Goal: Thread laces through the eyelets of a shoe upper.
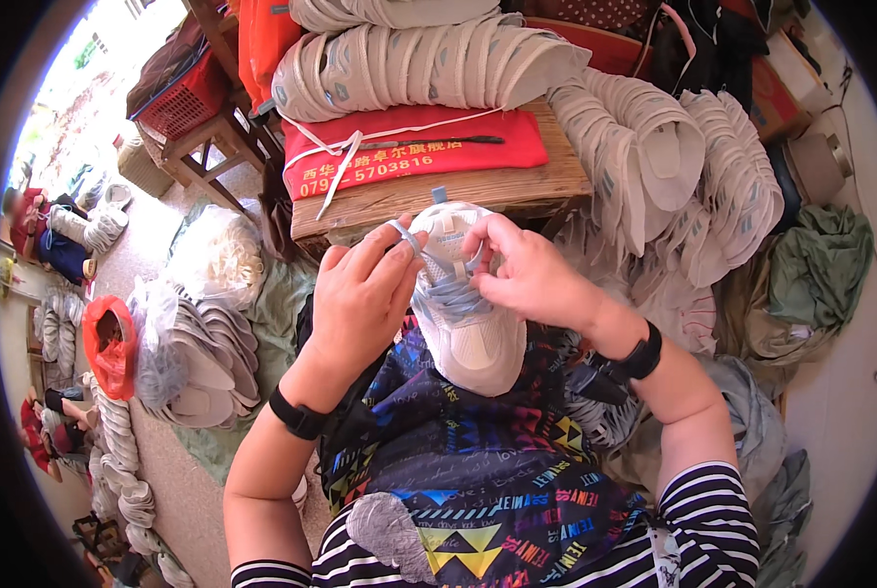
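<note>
A white shoe upper (478, 355) lies over my lap, its toe pointing toward me and its heel end near the wooden bench. Light blue lacing (455, 297) crosses its front in several rows. My left hand (365, 284) is closed at the left of the upper's opening, with a light blue shoelace (406, 235) looped over its fingers. My right hand (536, 272), across the opening, pinches another part of the lace between thumb and forefinger beside the eyelets. Fingers partly cover the eyelet rows.
Ahead stands a wooden bench (556, 157) with a red cloth (419, 157), white cord, a thin dark tool (434, 142) and stacked uppers (409, 71). More uppers (654, 147) hang at its right. Flat pieces (208, 363) and a red bag (110, 343) lie left. People sit far left.
</note>
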### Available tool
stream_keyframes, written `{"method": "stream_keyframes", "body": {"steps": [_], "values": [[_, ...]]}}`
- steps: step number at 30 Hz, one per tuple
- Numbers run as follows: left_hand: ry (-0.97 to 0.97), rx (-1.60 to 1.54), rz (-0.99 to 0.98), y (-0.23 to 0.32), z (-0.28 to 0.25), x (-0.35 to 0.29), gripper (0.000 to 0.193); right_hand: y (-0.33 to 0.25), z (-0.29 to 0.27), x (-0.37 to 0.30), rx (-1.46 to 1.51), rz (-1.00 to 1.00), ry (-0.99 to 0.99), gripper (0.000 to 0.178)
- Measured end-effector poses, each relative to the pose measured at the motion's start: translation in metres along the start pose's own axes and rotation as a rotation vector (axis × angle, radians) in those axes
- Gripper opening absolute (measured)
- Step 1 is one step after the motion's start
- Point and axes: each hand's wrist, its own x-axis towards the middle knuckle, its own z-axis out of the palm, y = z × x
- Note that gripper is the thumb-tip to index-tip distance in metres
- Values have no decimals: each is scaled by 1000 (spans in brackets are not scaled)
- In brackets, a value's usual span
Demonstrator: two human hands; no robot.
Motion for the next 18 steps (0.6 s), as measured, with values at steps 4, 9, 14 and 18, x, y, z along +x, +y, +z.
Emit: {"method": "stream_keyframes", "body": {"steps": [4, 9, 14, 18], "values": [[4, 168, 96, -7, 3, 0, 20, 5, -1, 3, 262, 100, -89, 31], [-83, 189, 103, -5, 0, -5, 6, 5, 14, 4, -285, -18, 189, 25], [-104, -389, -433, -27, 7, -33, 26, 1, 16, 3, -366, 20, 159, 23], [-119, -836, -811, -47, 1, -41, 30, 8, 11, 3, -137, -21, 147, 23]]}}
